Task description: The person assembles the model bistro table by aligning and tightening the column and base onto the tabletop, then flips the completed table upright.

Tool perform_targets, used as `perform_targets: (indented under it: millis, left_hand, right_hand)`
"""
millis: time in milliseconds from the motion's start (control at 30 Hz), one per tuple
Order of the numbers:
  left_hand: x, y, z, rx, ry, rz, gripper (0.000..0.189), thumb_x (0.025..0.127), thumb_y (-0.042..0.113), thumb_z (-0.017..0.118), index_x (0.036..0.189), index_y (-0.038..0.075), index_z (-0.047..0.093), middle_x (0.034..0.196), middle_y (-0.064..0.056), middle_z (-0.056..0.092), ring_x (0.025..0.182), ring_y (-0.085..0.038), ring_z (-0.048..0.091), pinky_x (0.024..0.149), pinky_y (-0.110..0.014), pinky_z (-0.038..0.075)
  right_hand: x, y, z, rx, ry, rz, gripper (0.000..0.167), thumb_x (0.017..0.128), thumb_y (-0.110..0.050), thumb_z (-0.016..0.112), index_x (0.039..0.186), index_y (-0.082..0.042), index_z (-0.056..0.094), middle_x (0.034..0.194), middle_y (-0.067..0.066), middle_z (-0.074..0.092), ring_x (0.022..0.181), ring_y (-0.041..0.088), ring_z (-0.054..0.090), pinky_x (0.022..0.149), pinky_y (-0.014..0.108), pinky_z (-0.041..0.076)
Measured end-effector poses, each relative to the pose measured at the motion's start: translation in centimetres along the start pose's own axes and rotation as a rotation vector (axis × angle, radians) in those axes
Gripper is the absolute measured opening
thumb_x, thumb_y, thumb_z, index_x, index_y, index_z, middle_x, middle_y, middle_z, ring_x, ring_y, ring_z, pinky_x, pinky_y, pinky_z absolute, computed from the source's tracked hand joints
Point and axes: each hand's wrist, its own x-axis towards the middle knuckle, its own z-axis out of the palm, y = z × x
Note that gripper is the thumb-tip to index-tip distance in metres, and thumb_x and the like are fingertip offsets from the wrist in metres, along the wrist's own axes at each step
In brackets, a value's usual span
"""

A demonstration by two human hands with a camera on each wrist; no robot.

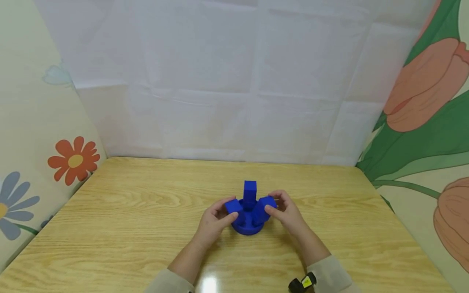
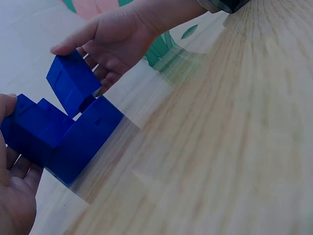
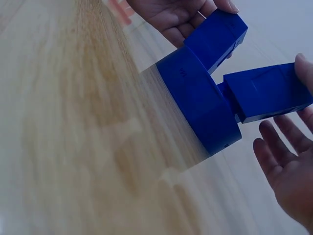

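Observation:
A round blue base (image 1: 247,230) stands on the table with three blue block-shaped arms rising from it. My left hand (image 1: 212,223) pinches the left block (image 1: 233,206) between thumb and fingers. On the other side, my right hand (image 1: 290,214) pinches the right block (image 1: 266,203), which leans outward from the base. The back block (image 1: 250,189) stands upright, touched by neither hand. In the right wrist view the right block (image 3: 269,90) joins the base (image 3: 195,100) through a narrow neck. The inside of the base is partly hidden by the blocks.
The wooden table (image 1: 128,219) spreads around the base on all sides. A white cloth (image 1: 234,81) hangs behind its far edge. Floral panels flank the table, with a red flower (image 1: 75,160) at left. A black band (image 1: 302,283) sits by the right sleeve.

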Motion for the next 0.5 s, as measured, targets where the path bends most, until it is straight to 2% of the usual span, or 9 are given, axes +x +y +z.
perform_targets:
  millis: [100,233,333,500]
  left_hand:
    - [0.0,0.0,-0.1,0.012,0.005,-0.002,0.048,0.085,-0.003,0.069,0.131,-0.007,0.056,0.120,-0.014,0.066,0.098,-0.004,0.063,0.086,-0.017,0.051]
    - [0.0,0.0,-0.1,0.012,0.010,-0.014,0.047,0.085,-0.003,0.069,0.131,-0.005,0.058,0.121,-0.014,0.065,0.098,-0.004,0.063,0.086,-0.017,0.051]
    - [0.0,0.0,-0.1,0.008,0.011,-0.016,0.047,0.085,-0.003,0.068,0.131,-0.005,0.058,0.122,-0.015,0.065,0.098,-0.004,0.063,0.086,-0.017,0.051]
    - [0.0,0.0,-0.1,0.013,0.010,0.007,0.046,0.085,-0.004,0.068,0.130,-0.006,0.057,0.119,-0.012,0.066,0.098,-0.004,0.063,0.086,-0.017,0.051]
  right_hand:
    - [-0.2,0.0,-0.3,0.010,-0.013,0.004,0.038,0.091,-0.003,0.065,0.123,0.009,0.048,0.105,-0.002,0.063,0.096,0.005,0.057,0.085,0.019,0.047]
    - [-0.4,0.3,-1.0,0.055,-0.087,-0.050,0.036,0.096,-0.003,0.049,0.126,0.015,0.042,0.103,-0.015,0.061,0.098,0.000,0.057,0.088,0.018,0.048]
    - [-0.5,0.4,-1.4,0.099,-0.133,-0.087,0.038,0.095,-0.002,0.044,0.126,0.019,0.039,0.104,-0.018,0.061,0.098,-0.002,0.057,0.088,0.019,0.049]
    - [-0.8,0.3,-1.7,0.058,-0.169,-0.108,0.039,0.096,-0.004,0.052,0.126,0.018,0.041,0.103,-0.014,0.060,0.097,0.001,0.058,0.086,0.021,0.051]
